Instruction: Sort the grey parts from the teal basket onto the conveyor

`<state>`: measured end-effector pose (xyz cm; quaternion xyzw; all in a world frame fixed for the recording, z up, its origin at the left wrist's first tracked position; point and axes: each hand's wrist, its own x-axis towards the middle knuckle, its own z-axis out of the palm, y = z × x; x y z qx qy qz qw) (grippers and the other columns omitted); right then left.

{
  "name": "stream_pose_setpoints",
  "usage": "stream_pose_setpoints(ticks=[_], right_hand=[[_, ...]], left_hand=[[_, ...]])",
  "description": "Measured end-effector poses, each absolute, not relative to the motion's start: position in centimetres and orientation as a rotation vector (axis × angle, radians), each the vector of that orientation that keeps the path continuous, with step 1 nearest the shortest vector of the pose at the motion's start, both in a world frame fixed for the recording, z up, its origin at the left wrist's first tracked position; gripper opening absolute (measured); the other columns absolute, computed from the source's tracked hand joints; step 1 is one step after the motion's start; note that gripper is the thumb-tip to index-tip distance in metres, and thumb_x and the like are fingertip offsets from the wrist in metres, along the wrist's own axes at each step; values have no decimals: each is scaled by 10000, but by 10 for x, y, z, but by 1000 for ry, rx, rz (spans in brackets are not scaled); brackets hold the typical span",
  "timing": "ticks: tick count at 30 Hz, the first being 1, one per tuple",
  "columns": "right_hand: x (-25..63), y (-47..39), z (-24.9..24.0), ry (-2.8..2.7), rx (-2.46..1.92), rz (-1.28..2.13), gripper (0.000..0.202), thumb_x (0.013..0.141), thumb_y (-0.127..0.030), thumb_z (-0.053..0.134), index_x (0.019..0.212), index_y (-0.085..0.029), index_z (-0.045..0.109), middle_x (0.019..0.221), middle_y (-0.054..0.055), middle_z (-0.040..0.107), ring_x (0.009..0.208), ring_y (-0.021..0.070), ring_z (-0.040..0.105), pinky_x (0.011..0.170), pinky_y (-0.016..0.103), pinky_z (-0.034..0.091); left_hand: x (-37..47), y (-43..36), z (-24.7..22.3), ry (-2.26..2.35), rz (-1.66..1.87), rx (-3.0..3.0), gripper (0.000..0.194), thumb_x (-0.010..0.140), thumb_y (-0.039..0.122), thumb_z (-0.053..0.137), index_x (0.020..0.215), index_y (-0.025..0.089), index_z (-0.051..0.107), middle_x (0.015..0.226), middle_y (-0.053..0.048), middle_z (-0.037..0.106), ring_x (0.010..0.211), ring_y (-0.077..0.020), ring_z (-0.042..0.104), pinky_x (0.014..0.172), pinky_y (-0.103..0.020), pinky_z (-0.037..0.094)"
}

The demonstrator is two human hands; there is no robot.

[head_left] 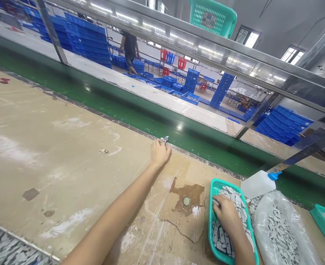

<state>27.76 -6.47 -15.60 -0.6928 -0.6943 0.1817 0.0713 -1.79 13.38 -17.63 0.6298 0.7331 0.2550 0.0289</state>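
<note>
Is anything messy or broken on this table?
Yes. A torn cardboard sheet lies beside the teal basket, its top layer ripped away and stained around a small round cap. A stray scrap lies alone farther left.

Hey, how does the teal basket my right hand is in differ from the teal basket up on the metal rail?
The teal basket on the table is shallow and holds small grey flat pieces, with the right hand resting in them. The teal basket on the rail is deeper, sits overhead at a tilt and carries a label on its side; its contents cannot be seen. Both are teal plastic with mesh walls.
</note>
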Motion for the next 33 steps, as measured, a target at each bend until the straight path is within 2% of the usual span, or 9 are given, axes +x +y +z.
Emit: stream_pose_setpoints(ticks=[5, 16, 33], right_hand=[[278, -65, -157, -2098, -2087, 567, 435, 897, -164, 406, 1208, -163, 709, 1070, 121, 666, 996, 260, 640, 901, 329, 480], [279, -64, -158, -2111, -2104, 553, 402, 908, -171, 395, 1126, -187, 733, 1098, 117, 662, 1005, 266, 642, 873, 336, 484], [284, -64, -163, -2120, -2046, 572, 455, 901, -197, 400, 1246, -177, 696, 1098, 114, 671, 1042, 255, 632, 934, 305, 479]], left_hand=[[-15, 133, -177, 2242, 665, 1992, 523, 989, 366, 442, 1442, 122, 537, 1546, -266, 300, 1470, -373, 261, 1201, -530, 181], [-15, 131, -174, 2252, 553, 2033, 528, 998, 377, 395, 1447, 134, 529, 1543, -209, 351, 1451, -367, 287, 1199, -532, 176], [-16, 132, -177, 2246, 532, 2041, 552, 992, 368, 360, 1459, 117, 512, 1546, -201, 351, 1464, -373, 256, 1199, -541, 178]])
